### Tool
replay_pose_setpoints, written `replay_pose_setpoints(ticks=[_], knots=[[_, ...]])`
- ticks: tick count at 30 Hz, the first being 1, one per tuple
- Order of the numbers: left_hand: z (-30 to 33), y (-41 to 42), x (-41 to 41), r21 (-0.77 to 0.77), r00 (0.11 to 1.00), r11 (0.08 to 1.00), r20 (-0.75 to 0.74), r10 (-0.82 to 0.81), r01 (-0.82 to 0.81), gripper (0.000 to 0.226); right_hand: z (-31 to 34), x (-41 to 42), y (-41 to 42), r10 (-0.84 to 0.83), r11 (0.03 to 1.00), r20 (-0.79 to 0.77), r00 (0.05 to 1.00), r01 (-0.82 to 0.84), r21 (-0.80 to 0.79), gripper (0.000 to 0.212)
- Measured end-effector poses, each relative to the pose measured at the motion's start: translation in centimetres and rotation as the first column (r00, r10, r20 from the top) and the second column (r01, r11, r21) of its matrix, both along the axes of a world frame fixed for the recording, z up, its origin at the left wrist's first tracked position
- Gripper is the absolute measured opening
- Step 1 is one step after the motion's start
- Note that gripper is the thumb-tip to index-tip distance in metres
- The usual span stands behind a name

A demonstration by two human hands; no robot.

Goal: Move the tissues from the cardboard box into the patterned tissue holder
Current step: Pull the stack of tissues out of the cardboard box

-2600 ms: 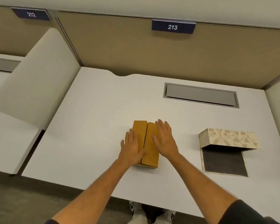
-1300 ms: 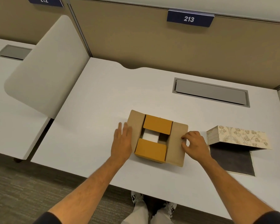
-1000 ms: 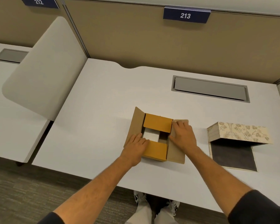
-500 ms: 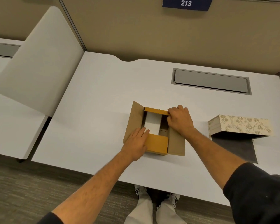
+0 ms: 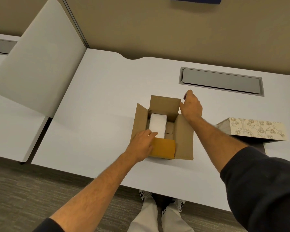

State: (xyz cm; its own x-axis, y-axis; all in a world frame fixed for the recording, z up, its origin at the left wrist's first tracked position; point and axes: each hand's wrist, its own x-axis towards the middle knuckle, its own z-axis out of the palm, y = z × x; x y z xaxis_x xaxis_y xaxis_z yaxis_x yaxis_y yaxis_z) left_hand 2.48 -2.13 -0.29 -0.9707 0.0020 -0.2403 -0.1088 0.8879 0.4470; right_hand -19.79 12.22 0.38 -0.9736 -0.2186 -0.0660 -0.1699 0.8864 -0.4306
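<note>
Tissues [image 5: 158,125] lie in the box [image 5: 184,139], opening nearly done: right hand [image 5: 190,106] pinches the far flap, left hand [image 5: 143,144] rests loose-gripped on the near flap [image 5: 164,148], which needs folding back

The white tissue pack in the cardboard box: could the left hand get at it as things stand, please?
Probably yes: the left hand already reaches the tissue pack, whose top lies uncovered; the near flap partly overhangs.
</note>
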Motion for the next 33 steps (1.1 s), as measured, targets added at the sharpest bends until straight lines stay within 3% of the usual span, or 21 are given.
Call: replay_pose_setpoints(ticks=[4, 6, 11, 15, 17, 20, 24, 27, 30, 33], knots=[[1.0, -0.2, 1.2, 0.170, 1.000, 0.985, -0.031, -0.005, 0.010, 0.031, -0.4, 0.3, 0.0, 0.147, 0.973, -0.120, 0.982, -0.122, 0.198, 0.010], [1.1, -0.1, 2.2, 0.196, 0.997, 0.978, -0.017, -0.073, 0.075, 0.022, -0.3, 0.8, -0.3, 0.185, 0.963, -0.142, 0.972, -0.151, 0.222, 0.007], [0.6, 0.4, 4.1, 0.171, 0.982, 0.967, -0.027, -0.187, 0.189, 0.015, 0.6, 2.5, 0.2, 0.093, 0.995, -0.095, 0.991, -0.096, -0.024, 0.005], [0.6, 0.8, 4.1, 0.080, 0.976, 0.976, -0.099, -0.193, 0.201, 0.011, 0.9, 5.4, 1.1, 0.171, 0.963, -0.042, 0.984, -0.176, -0.203, 0.024], [0.7, 1.1, 3.9, 0.035, 0.967, 0.976, -0.142, -0.209, 0.216, 0.007, 0.7, 6.8, 1.2, 0.305, 0.924, -0.063, 0.950, -0.312, -0.221, 0.030], [0.5, 1.5, 4.0, 0.003, 0.953, 0.969, -0.181, -0.243, 0.248, 0.004, 0.0, 7.8, 1.0, 0.433, 0.880, -0.052, 0.900, -0.434, -0.195, 0.023], [0.0, 1.3, 4.8, -0.039, 0.932, 0.950, -0.183, -0.312, 0.310, 0.008, -1.0, 7.0, 0.8, 0.354, 0.902, -0.073, 0.932, -0.361, -0.236, 0.032], [-0.2, 0.8, 5.4, -0.008, 0.933, 0.937, -0.089, -0.348, 0.349, 0.015, -1.2, 5.8, 0.7, 0.342, 0.923, 0.031, 0.939, -0.330, -0.196, 0.043], [0.5, 0.6, 5.5, 0.132, 0.966, 0.961, 0.050, -0.253, 0.244, 0.045, -1.3, 5.5, 0.9, 0.349, 0.932, 0.080, 0.934, -0.337, -0.129, 0.042], [1.2, 0.7, 4.4, 0.377, 0.997, 0.926, 0.074, -0.022, -0.007, 0.035, -1.7, 6.5, 1.3, 0.302, 0.938, 0.070, 0.951, -0.282, -0.202, 0.034]])
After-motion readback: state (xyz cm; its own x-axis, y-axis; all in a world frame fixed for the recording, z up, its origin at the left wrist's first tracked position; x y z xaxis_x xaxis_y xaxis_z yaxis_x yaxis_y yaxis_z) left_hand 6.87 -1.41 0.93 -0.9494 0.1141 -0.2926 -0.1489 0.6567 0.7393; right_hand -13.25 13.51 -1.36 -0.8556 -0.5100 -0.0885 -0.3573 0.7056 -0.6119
